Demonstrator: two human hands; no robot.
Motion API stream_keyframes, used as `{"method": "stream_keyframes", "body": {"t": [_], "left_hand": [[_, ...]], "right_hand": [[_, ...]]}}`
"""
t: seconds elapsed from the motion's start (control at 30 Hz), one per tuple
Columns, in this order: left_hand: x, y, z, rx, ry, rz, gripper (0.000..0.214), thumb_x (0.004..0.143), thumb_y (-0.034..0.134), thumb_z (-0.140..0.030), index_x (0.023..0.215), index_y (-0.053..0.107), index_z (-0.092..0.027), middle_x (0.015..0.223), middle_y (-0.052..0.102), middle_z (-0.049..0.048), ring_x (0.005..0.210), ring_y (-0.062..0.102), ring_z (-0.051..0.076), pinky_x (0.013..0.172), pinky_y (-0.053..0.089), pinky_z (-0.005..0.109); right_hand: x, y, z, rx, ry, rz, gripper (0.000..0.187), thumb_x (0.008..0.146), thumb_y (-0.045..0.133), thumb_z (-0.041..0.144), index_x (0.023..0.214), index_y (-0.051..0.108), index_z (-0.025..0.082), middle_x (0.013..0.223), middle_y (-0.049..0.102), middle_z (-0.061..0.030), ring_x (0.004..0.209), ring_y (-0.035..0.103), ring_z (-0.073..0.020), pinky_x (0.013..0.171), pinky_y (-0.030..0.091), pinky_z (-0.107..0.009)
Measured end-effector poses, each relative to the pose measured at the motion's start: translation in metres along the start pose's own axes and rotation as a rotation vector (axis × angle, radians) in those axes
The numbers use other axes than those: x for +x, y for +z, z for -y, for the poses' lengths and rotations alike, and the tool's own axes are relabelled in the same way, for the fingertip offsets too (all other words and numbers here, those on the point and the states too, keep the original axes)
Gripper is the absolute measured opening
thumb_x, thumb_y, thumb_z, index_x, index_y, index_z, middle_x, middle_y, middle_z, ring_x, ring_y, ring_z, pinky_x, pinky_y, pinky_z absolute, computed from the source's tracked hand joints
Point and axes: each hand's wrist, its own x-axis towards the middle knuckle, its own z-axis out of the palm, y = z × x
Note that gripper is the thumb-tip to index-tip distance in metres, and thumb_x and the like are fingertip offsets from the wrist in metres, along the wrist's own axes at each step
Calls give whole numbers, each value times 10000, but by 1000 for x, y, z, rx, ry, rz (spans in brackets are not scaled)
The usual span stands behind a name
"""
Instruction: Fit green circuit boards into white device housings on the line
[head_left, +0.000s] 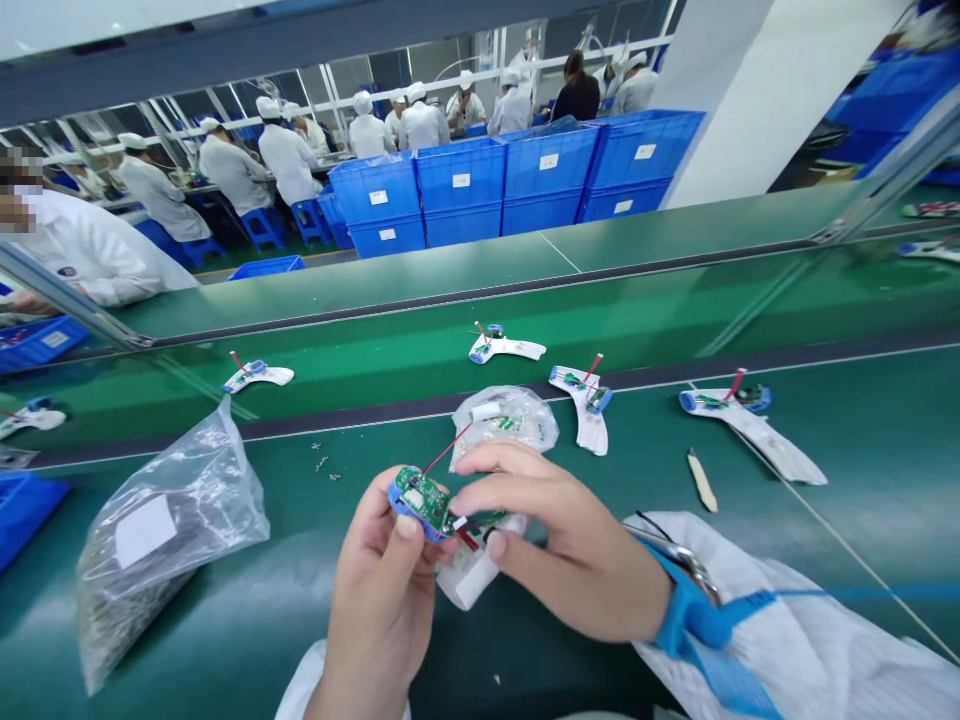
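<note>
My left hand (390, 580) is closed round the blue head of a half-built handheld device, its green circuit board (421, 497) facing up. A thin red wire rises from the board. My right hand (555, 540) reaches in from the right, thumb and fingers bent around a small white wire plug (459, 523) with short red wires. Its fingertips partly hide the board's right end. Below them shows the white handle (469, 580) of the device. Behind the hands lies a clear plastic bag (517, 410) with small green boards in it.
Similar white-and-blue devices (757, 430) lie along the bench and the green belt (360, 375). A bag of small metal parts (150, 560) sits at left, near loose bits (322, 463). A cream-handled tool (702, 482) lies at right. A cord joins my blue wrist strap (697, 610). Co-workers sit beyond blue bins (461, 190).
</note>
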Motion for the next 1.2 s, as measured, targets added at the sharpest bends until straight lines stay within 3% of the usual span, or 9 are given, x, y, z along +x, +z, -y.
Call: {"method": "stream_keyframes", "body": {"t": [0.13,0.23,0.33,0.47,0.63,0.77,0.83,0.97,1.2], "left_hand": [[-6,2,6,144,101,-18,256,725,740,-342,949,659,-249,745,658,-21,601,602,71,572,512,141],[-11,11,8,335,180,-119,258,691,771,-297,917,651,-273,682,639,-53,559,566,49,521,466,98],[-18,17,9,527,236,-256,255,682,763,-316,898,632,-275,697,637,-60,579,551,57,530,454,106],[-22,16,10,638,259,-275,259,683,740,-338,905,623,-276,736,655,-55,635,573,77,571,464,127],[-11,10,12,466,157,-319,260,683,757,-346,898,633,-271,702,650,-68,570,566,55,569,489,115],[2,3,12,309,134,-257,289,658,785,-346,899,663,-243,729,665,-32,560,607,78,544,531,156],[7,2,11,278,106,-214,278,679,773,-335,916,669,-234,740,668,-16,574,611,82,542,528,155],[11,6,9,194,76,-153,263,720,740,-342,940,663,-221,748,653,-7,579,596,82,539,509,157],[11,9,10,67,9,-156,241,700,759,-341,887,675,-214,667,647,-15,514,583,74,503,489,153]], "right_hand": [[5,-3,10,62,-16,-106,114,812,579,185,829,690,162,889,669,-88,888,613,-185,833,470,-339],[12,-1,14,81,49,-78,39,742,651,163,715,680,168,704,657,-28,718,598,-147,704,470,-276],[14,7,16,57,184,-69,92,670,667,92,611,649,161,628,619,7,635,560,-114,626,439,-231],[16,11,6,133,224,13,105,671,652,101,583,639,157,583,563,24,585,521,-93,562,408,-205],[23,-16,-21,131,248,-65,118,735,592,183,627,633,156,646,631,-12,632,581,-130,603,458,-247],[23,-32,-33,-164,281,-127,230,757,559,150,956,675,158,1027,685,-96,980,611,-224,854,467,-384],[21,-27,-31,-127,144,-43,268,776,561,146,1026,656,155,1091,669,-104,1047,589,-219,923,442,-395],[18,-6,-22,34,-101,87,158,800,569,132,923,662,164,943,695,-83,947,609,-183,893,461,-353],[9,10,-31,230,-81,-32,98,808,598,173,875,670,183,989,610,-83,955,588,-178,830,481,-322]]}}
